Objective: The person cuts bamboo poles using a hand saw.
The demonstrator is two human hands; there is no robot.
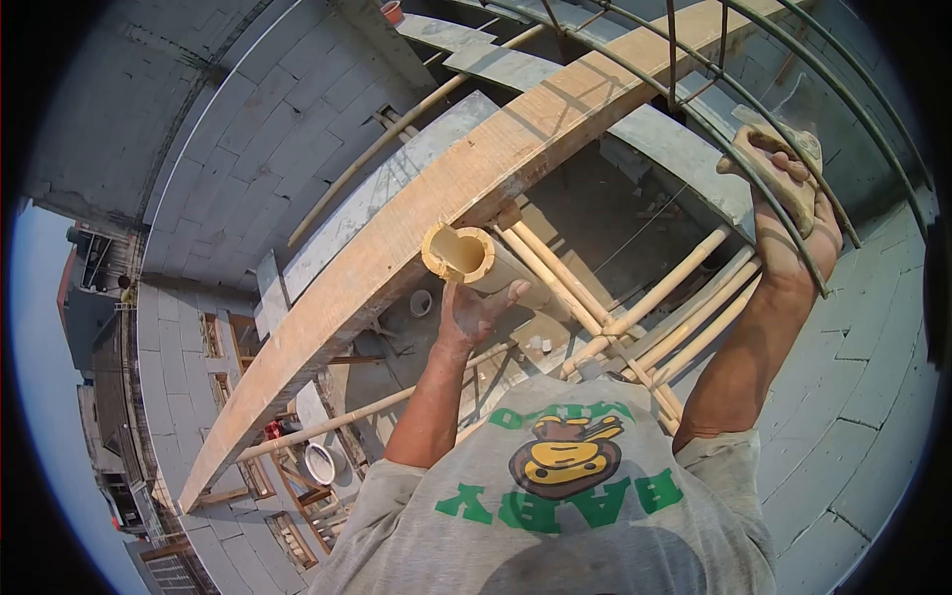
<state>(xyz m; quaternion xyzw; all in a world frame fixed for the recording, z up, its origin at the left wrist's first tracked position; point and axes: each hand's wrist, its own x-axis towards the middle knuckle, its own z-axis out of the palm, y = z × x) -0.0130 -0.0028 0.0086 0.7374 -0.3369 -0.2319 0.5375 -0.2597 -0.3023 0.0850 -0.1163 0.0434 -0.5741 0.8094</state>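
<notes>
My left hand (468, 319) is around a thick bamboo pole (526, 283), its thumb across the near side and its fingers mostly hidden. The pole's hollow, rough-cut end (459, 253) faces up beside the wooden beam. At the upper right, my right hand (815, 238) is closed on a tan wooden handle (793, 198), with fingertips showing through its opening. It looks like a saw handle, but I cannot make out a blade. Steel rebar (739, 149) crosses in front of that hand.
A long plywood-faced beam (397, 233) runs diagonally ahead of me. Bamboo poles (684, 283) meet below at the right. A grey block wall (843, 397) rises close on the right, another block wall (268, 129) stands at the left. White buckets (322, 463) sit far below.
</notes>
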